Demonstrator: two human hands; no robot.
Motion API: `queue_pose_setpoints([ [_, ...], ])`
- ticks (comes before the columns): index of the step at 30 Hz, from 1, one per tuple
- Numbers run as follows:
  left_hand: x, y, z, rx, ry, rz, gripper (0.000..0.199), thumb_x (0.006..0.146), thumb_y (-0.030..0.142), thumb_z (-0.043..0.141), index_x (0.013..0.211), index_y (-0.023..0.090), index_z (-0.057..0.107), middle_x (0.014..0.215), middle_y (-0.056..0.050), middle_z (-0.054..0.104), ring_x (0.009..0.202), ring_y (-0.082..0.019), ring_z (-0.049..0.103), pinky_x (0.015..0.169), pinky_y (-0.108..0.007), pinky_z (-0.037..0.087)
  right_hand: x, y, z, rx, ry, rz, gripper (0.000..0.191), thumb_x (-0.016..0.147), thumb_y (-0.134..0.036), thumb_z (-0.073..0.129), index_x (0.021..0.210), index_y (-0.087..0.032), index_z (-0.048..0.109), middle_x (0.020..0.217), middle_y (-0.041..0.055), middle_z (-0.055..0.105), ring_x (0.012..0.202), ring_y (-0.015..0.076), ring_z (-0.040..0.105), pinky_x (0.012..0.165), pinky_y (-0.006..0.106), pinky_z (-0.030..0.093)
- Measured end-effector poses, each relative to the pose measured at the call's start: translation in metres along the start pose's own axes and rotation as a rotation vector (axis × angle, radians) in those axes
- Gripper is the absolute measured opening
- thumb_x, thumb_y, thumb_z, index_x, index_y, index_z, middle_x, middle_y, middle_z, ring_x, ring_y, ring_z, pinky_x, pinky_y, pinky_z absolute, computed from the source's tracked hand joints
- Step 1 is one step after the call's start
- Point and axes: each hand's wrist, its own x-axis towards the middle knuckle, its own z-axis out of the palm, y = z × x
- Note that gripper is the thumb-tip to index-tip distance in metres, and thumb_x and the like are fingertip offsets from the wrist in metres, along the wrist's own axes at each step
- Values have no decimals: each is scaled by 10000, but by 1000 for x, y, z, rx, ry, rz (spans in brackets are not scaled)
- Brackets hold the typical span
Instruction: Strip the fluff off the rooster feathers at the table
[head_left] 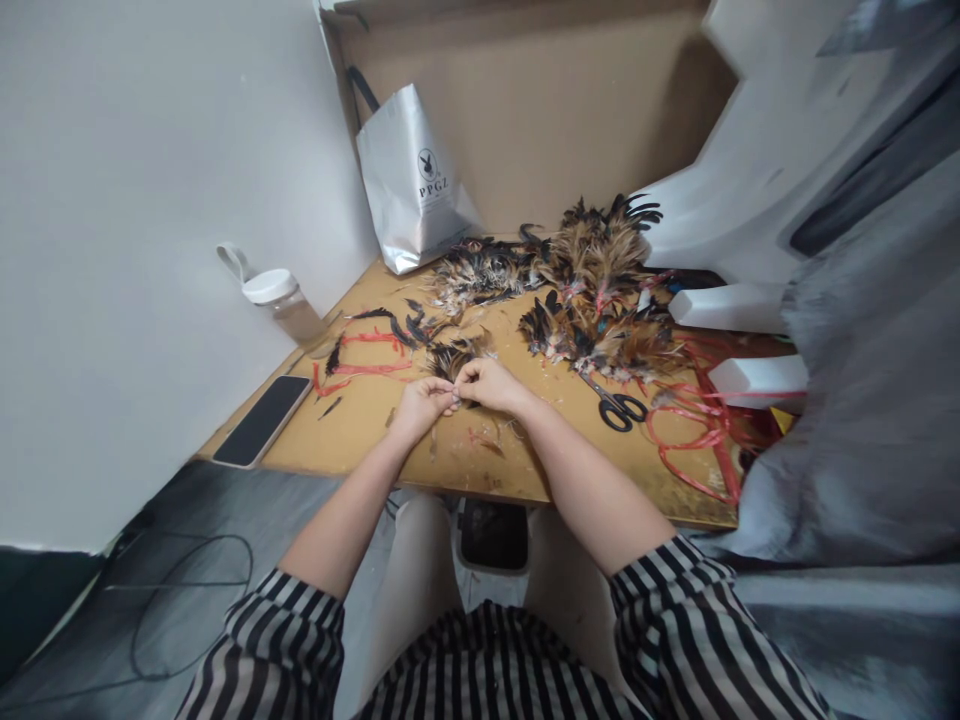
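My left hand [422,408] and my right hand [491,386] meet over the front middle of the table, fingertips pinched together. Between them they grip the base of a small bunch of feathers [448,357], its brown and black tips fanning out away from me. My fingers hide the bunch's lower end, so what binds it cannot be made out. Just beyond, to the left, lie loose dark feathers [401,325] and strips of red plastic twine [371,369]. Black-handled scissors [616,410] rest to the right of my right hand, touching neither hand.
Feather bundles [600,335] and a taller feather heap [596,245] cover the table's back right. Tangled red twine [694,440] lies at the right edge. A silver bag [409,185], a lidded jar [289,305] and a phone [262,422] stand or lie leftward.
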Motion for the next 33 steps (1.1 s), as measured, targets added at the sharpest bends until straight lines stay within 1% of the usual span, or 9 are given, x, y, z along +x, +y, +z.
queue_pose_setpoints([
  [4, 0, 0, 0, 9, 2, 9, 311, 535, 302, 712, 723, 97, 572, 535, -17, 593, 497, -90, 549, 508, -205, 440, 1, 2, 0, 39, -35, 1, 95, 589, -203, 578, 606, -119, 621, 524, -7, 578, 476, 69, 483, 469, 170, 371],
  [7, 0, 0, 0, 62, -19, 19, 302, 539, 317, 706, 715, 94, 603, 538, -22, 597, 489, -90, 541, 516, -214, 443, 0, 0, -1, 101, -51, 2, 108, 605, -205, 573, 628, -115, 627, 541, -4, 589, 485, 71, 495, 491, 178, 393],
  [10, -1, 0, 0, 82, -28, 16, 271, 552, 316, 698, 693, 100, 616, 548, -22, 602, 488, -87, 535, 524, -218, 444, 0, -3, -5, 130, 38, -6, 128, 634, -219, 566, 652, -113, 635, 610, 14, 619, 532, 78, 523, 536, 183, 415],
  [12, -1, 0, -1, 65, -28, 13, 255, 566, 311, 691, 694, 106, 614, 555, -21, 605, 499, -87, 539, 531, -216, 446, 0, -3, -10, 98, 90, -19, 133, 648, -220, 564, 670, -114, 641, 645, 21, 628, 555, 78, 530, 551, 181, 416],
  [13, -1, -1, -1, 56, -32, 13, 249, 571, 309, 688, 697, 108, 612, 560, -21, 606, 506, -87, 542, 533, -215, 446, 0, -2, -12, 74, 87, -27, 132, 652, -214, 563, 684, -115, 643, 652, 20, 628, 558, 77, 529, 550, 179, 413],
  [17, -1, -1, -3, 57, -48, 15, 244, 576, 305, 686, 699, 109, 608, 567, -22, 608, 515, -87, 547, 538, -214, 449, 1, 6, -15, -89, 5, -39, 126, 634, -172, 583, 732, -125, 648, 620, -3, 602, 524, 61, 494, 510, 163, 378],
  [21, -1, -2, -4, 70, -56, 13, 250, 578, 307, 685, 704, 106, 604, 566, -24, 607, 516, -89, 550, 541, -216, 449, 3, 12, -12, -236, -5, -40, 150, 617, -187, 618, 756, -139, 648, 591, -23, 573, 506, 48, 458, 490, 153, 337],
  [27, -2, -1, -5, 79, -80, 9, 255, 585, 310, 680, 713, 104, 600, 563, -29, 607, 514, -92, 551, 538, -219, 448, 3, 11, -13, -268, -9, -50, 120, 640, -200, 600, 739, -143, 634, 611, -20, 581, 522, 51, 466, 495, 153, 324],
  [33, -1, -1, -6, 98, -88, 5, 244, 591, 305, 675, 713, 108, 599, 556, -25, 606, 506, -89, 546, 543, -221, 451, 4, 14, -13, -319, -15, -55, 130, 630, -193, 601, 747, -146, 632, 610, -20, 587, 524, 55, 470, 501, 154, 322],
])
